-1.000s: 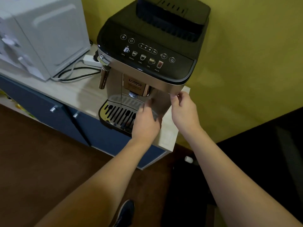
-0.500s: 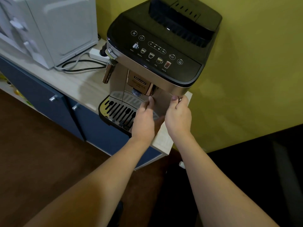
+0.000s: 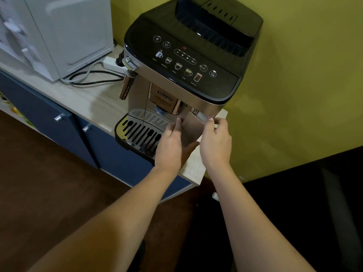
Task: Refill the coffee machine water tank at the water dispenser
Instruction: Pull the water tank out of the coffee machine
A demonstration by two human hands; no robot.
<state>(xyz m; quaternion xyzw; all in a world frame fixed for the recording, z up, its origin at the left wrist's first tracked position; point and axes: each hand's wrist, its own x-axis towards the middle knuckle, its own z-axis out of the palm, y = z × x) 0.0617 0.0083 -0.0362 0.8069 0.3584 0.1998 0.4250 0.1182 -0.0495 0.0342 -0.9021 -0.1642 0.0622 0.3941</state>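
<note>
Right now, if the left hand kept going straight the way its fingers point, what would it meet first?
The left hand already lies against the front panel of the water tank, fingers pointing up it. Going straight on, they would probably meet the coffee spout block under the control panel, though depth is hard to judge.

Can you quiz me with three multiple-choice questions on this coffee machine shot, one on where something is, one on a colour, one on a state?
1. Where is the white appliance?
A. left of the coffee machine
B. on top of it
C. on the floor

2. What colour is the wall?
A. white
B. yellow-green
C. blue

3. What are the hands doing?
A. resting on the floor
B. pressing panel buttons
C. gripping the machine's front right panel

Answers: A, it stands on the counter to the left. B, the wall looks yellow-green. C, left hand and right hand pinch the water tank front.
</note>
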